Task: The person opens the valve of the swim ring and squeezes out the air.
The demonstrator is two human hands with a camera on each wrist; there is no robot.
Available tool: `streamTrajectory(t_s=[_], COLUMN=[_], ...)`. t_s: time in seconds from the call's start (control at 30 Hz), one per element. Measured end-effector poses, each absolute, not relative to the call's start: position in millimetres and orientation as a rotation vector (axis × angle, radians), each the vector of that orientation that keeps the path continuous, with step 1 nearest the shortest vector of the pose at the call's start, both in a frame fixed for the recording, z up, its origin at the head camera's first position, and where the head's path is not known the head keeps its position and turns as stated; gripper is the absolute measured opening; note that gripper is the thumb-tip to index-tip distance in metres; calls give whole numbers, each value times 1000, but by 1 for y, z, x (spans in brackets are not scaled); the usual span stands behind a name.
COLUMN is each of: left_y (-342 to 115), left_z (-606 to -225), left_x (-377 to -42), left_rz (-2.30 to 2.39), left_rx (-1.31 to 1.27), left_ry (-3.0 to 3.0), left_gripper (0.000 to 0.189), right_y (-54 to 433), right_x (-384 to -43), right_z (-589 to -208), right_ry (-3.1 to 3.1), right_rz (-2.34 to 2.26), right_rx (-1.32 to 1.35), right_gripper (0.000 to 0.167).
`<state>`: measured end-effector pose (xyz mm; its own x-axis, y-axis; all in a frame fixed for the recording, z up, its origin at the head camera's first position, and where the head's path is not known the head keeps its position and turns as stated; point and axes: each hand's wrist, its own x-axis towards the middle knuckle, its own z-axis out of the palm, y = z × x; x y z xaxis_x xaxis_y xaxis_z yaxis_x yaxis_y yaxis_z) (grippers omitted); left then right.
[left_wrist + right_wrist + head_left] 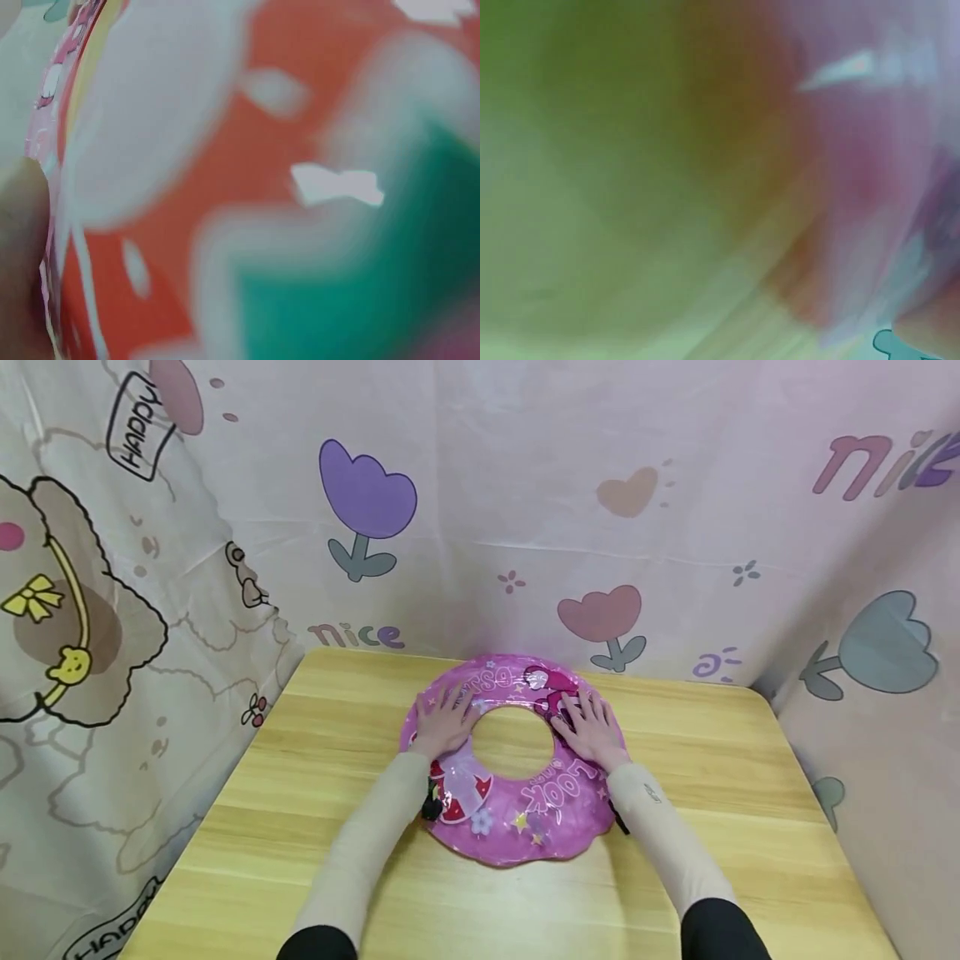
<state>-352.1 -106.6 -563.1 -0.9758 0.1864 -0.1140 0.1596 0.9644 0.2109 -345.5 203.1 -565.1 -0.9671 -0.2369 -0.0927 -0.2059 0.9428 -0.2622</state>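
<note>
A pink inflatable swim ring (517,839), printed with letters, stars and flowers, lies on the wooden table. My left hand (444,724) rests on the ring's left side with its fingers spread. On the opposite side, my right hand (592,731) presses on the ring, fingers also spread and pointing away from me. Close up in the left wrist view, the ring's red and green print (202,142) fills most of the picture, with my thumb (21,255) at the left edge. The right wrist view is blurred and shows the ring's pink vinyl (862,157) beside the table.
The table (315,777) extends to both sides of the ring and in front of it. Behind its far edge hangs a pale cloth (480,485) printed with flowers and hearts. More printed cloth (90,793) hangs along the left side.
</note>
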Motion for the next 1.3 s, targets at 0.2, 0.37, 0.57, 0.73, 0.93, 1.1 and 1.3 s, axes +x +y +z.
streamTrajectory(t_s=[0.2,0.37,0.57,0.73,0.93,1.1,1.3], left_y=[-126,-135,-141,-139,-129,-128,-130], left_z=[-557,-556,-567,-565,-565,-569,-570], left_x=[-319,-296,-289,-283,-273,-266,-265], left_rz=[353,392,422,331,369,349,344], left_rx=[254,249,308,284,327,339,379], left_ry=[2954,2935,2995,3035,3051,3016,3012], left_gripper=[66,68,68,64,64,70,72], right_y=[214,216,215,209,211,214,217], right_x=[-329,-322,-317,-303,-284,-277,-271], right_z=[-569,-567,-566,-555,-559,-565,-563], right_ry=[2936,2921,2920,2962,2987,3002,3000], right_rz=[-336,-327,-316,-338,-254,-276,-345], right_rx=[-430,-411,-398,-443,-429,-398,-387], right_gripper=[74,74,75,74,77,76,74])
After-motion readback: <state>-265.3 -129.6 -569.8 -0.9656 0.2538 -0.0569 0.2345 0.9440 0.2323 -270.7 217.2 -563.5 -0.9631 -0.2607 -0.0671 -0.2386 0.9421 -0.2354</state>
